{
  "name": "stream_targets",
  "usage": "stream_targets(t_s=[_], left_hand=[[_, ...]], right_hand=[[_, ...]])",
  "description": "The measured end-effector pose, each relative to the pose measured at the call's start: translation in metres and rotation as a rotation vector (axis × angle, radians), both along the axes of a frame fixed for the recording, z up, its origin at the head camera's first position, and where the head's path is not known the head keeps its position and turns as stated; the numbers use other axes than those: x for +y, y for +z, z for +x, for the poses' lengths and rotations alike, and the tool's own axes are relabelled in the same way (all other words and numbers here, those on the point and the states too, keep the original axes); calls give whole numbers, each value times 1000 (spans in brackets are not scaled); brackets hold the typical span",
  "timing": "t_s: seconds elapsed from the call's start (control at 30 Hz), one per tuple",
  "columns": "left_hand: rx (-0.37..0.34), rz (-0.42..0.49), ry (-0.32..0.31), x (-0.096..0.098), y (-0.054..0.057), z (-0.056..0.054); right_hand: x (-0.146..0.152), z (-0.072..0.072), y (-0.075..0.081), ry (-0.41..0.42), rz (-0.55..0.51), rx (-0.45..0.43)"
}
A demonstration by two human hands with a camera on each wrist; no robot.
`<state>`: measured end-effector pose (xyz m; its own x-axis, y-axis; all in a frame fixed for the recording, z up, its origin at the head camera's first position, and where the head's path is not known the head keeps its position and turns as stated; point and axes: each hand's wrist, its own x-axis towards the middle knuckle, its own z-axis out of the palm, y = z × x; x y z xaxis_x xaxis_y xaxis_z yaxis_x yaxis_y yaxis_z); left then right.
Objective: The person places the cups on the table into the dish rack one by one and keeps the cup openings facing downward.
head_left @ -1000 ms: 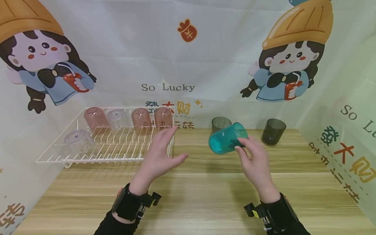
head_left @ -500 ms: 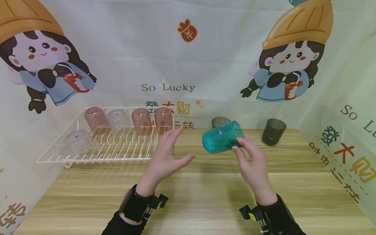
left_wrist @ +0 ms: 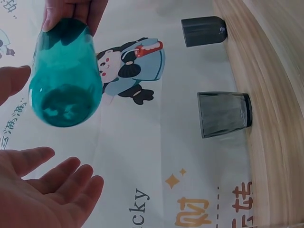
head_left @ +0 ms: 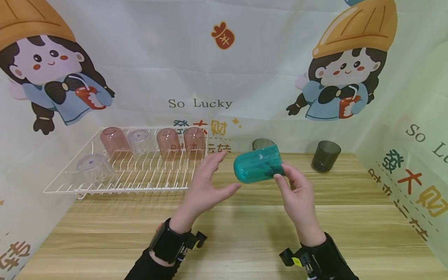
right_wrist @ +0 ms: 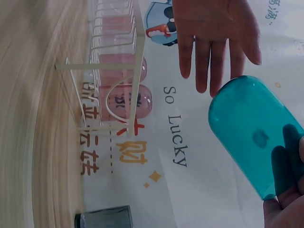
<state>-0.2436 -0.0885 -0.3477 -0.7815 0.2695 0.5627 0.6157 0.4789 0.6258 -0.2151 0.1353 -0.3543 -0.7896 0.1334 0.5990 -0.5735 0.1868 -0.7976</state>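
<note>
A teal translucent cup (head_left: 257, 165) is held in the air above the table, lying nearly on its side with its rounded base toward the left. My right hand (head_left: 299, 198) pinches it at the rim end, thumb outside and some fingers inside the mouth, as the right wrist view shows through the teal wall (right_wrist: 256, 128). Just left of the base, my left hand (head_left: 206, 190) is held with fingers extended and thumb apart, holding nothing. In the left wrist view a gap shows between the left fingers (left_wrist: 61, 185) and the cup.
On the left stands a white wire rack (head_left: 140, 190) with several upside-down pink and clear cups. A grey glass (head_left: 263, 144) stands at the back, partly behind the teal cup. A darker cup (head_left: 325, 157) is at the back right. Printed cloth (head_left: 266, 77) walls surround the table.
My right hand has carried the teal cup to the left, and the cup has turned closer to horizontal. My left hand has moved right toward it. The rack and other cups have stayed put.
</note>
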Motion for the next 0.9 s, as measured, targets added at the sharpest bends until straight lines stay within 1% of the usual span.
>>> stream_targets(t_s=[0.13,0.23,0.33,0.5,0.7,0.8,0.9], left_hand=[[38,39,6,5,-1,-1],[49,72,11,8,-2,-1],[34,101,0,11,-2,-1],[-1,150,-34,16,-2,1],[-8,180,-44,20,-3,2],[-20,225,-70,22,-3,3],[-52,286,-103,24,-3,4]], right_hand=[[-2,3,3,-4,-11,-75],[-3,4,5,-13,-25,-121],[-5,4,6,-11,-48,-142],[-8,4,7,25,-84,-163],[-11,4,7,50,-114,-208],[-12,5,6,57,-136,-228],[-12,5,5,67,-156,-244]])
